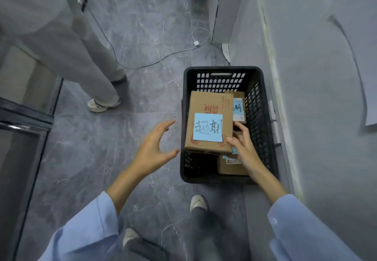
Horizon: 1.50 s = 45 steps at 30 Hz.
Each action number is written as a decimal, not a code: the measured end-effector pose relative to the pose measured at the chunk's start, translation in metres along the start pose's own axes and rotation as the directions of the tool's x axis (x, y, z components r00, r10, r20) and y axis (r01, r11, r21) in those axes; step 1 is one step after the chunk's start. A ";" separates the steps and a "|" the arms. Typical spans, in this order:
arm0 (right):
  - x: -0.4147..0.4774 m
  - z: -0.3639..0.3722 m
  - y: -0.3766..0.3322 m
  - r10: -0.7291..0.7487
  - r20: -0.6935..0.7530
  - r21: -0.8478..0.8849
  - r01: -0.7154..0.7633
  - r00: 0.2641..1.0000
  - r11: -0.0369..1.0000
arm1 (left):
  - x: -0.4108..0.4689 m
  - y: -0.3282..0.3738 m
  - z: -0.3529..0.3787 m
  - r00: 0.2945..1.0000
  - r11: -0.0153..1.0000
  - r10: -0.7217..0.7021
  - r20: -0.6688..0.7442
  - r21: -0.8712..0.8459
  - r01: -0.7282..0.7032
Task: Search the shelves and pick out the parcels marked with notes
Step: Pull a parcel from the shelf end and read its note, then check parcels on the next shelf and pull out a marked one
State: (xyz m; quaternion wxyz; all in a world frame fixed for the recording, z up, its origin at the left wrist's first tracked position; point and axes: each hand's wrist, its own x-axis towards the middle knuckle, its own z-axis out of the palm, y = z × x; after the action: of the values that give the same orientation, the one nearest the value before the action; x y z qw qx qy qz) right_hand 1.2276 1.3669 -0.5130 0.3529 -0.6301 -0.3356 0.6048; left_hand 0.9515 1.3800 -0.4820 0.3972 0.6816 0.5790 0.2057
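Observation:
A brown cardboard parcel (pixel 212 105) with a blue note (pixel 207 127) stuck on top hangs over the black plastic crate (pixel 263 118) on the floor. My right hand (pixel 242 148) pinches the parcel's near right corner, thumb on top. To the left of the parcel, just outside the crate's left wall, my left hand (pixel 153 148) is off it, fingers spread and lightly curved. Beneath lie two more parcels: one with a blue note (pixel 238 107) at the far right, another (pixel 228 168) at the near right.
Another person in grey trousers (pixel 67 42) stands at the left, shoe (pixel 100 104) on the marble floor. A white charger cable (pixel 196 42) trails across the floor beyond the crate. A grey wall (pixel 318 77) runs along the right; a shelf frame (pixel 24 118) stands at the left.

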 end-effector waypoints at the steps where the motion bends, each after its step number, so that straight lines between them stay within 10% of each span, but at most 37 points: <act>1: 0.007 -0.009 0.008 0.018 -0.010 -0.015 -0.018 1.000 1.000 | 0.006 -0.003 0.003 1.000 0.999 -0.001 0.004 0.050 0.000; 10: 0.098 -0.038 0.063 0.100 -0.054 -0.029 -0.101 0.994 0.994 | 0.062 -0.040 0.023 0.999 0.875 0.046 -0.022 0.483 -0.030; 36: 0.269 -0.005 0.095 -0.016 -0.079 -0.237 -0.003 0.997 0.971 | 0.119 -0.083 0.034 0.999 0.838 0.006 -0.046 0.546 0.020; 45: 0.198 0.002 0.030 -0.279 0.109 -0.836 0.240 0.954 0.493 | 0.089 -0.059 0.000 0.993 0.834 -0.029 -0.115 0.545 0.087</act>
State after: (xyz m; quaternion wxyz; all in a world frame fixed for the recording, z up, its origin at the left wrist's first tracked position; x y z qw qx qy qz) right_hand 1.2345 1.5193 -0.6421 0.0999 -0.6757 -0.6679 0.2955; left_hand 0.9365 1.4659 -0.5446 0.1613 0.7375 0.6536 0.0534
